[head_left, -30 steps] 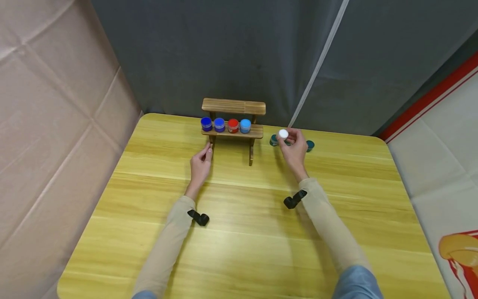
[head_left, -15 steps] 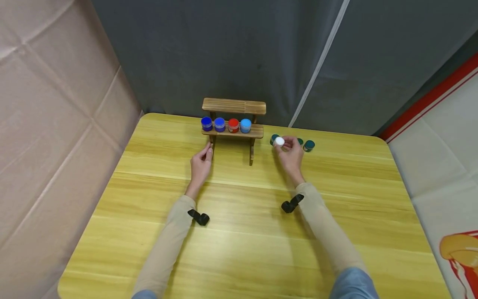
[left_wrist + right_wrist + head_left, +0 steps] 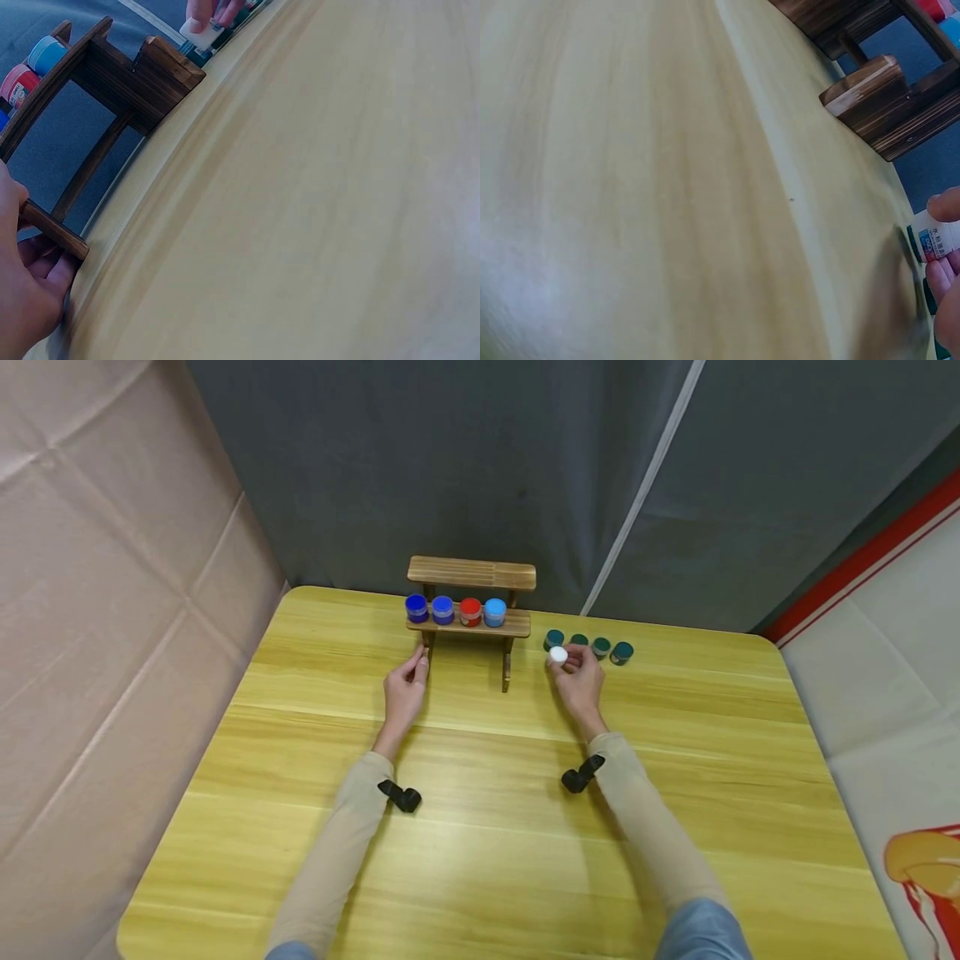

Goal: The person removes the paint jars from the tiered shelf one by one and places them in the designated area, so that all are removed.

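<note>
My left hand (image 3: 403, 693) pinches the foot of the left leg of a small two-tier wooden rack (image 3: 472, 573); in the left wrist view its fingers wrap the dark wooden foot (image 3: 56, 229). On the rack's lower shelf stand a dark blue jar (image 3: 416, 608), a violet-blue jar (image 3: 442, 610), a red jar (image 3: 470, 612) and a light blue jar (image 3: 494, 612). To the right of the rack, my right hand (image 3: 582, 683) holds a white paint jar (image 3: 557, 655) between thumb and fingers. The right wrist view shows a printed label on this white jar (image 3: 935, 238).
A row of several green-lidded jars stands right behind my right hand, from the left jar (image 3: 554, 640) to the right jar (image 3: 622, 652). The wooden table (image 3: 480, 827) ends at a grey curtain (image 3: 390, 468). The rack's upper shelf overhangs the lower one.
My right hand has moved down and slightly left in the head view with the white paint jar, uncovering more of the green jars. My left hand stays on the rack's leg.
</note>
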Motion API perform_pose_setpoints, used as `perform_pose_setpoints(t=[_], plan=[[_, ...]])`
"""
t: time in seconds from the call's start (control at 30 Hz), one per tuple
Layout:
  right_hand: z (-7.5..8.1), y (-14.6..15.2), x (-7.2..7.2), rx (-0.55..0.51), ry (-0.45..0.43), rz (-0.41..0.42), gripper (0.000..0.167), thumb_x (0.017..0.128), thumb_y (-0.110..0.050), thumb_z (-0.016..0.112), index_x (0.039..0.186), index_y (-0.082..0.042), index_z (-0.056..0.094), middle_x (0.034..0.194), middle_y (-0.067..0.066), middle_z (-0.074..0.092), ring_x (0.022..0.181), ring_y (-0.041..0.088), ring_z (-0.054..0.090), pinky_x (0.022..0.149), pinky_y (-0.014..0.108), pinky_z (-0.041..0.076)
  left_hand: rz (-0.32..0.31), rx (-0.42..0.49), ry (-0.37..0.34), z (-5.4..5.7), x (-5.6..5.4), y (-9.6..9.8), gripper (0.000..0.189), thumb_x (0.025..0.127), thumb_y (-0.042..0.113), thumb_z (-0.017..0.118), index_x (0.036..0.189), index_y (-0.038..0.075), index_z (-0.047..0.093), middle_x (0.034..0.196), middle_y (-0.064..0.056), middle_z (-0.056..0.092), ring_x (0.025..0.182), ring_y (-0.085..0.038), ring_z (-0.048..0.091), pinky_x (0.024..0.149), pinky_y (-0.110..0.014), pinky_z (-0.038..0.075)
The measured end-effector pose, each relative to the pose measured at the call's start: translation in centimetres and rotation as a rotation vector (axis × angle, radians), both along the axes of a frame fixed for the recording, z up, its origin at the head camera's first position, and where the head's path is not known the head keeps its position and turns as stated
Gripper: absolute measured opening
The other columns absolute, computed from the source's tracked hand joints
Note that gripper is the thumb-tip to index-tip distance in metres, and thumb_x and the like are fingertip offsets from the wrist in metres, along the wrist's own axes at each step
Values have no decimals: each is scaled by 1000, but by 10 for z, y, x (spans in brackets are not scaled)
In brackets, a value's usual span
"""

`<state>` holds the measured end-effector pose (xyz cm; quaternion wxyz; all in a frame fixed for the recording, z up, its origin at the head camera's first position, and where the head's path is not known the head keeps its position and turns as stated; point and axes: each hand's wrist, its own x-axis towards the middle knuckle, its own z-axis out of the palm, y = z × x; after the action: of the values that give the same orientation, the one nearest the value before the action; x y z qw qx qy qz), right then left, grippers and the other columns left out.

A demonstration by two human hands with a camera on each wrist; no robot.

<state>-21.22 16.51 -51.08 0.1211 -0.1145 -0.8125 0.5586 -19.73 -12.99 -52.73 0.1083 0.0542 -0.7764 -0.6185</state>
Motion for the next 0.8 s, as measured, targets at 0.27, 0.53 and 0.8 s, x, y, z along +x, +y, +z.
perform_pose_setpoints(t=[0.27,0.53,0.8], plan=[[-7,0,2,23,-10,22,42,94,-1,76,132,7,60,130,27,64,123,38,65,111,44,56,-19,9,-15,0,1,-1,40,110,20,58,147,5,59,151,-15,60,138,-34,61,115,-42,53],[-6,1,3,43,20,27,42,94,-3,77,131,6,61,130,25,65,122,39,65,111,45,56,-23,11,-17,1,2,0,41,109,21,58,147,6,59,150,-15,60,138,-34,61,115,-42,53],[11,2,-3,56,128,37,41,93,-4,78,130,6,64,128,26,67,120,41,63,111,46,54,-9,3,-17,1,1,0,39,109,19,59,146,5,60,150,-14,61,138,-34,62,114,-41,53]])
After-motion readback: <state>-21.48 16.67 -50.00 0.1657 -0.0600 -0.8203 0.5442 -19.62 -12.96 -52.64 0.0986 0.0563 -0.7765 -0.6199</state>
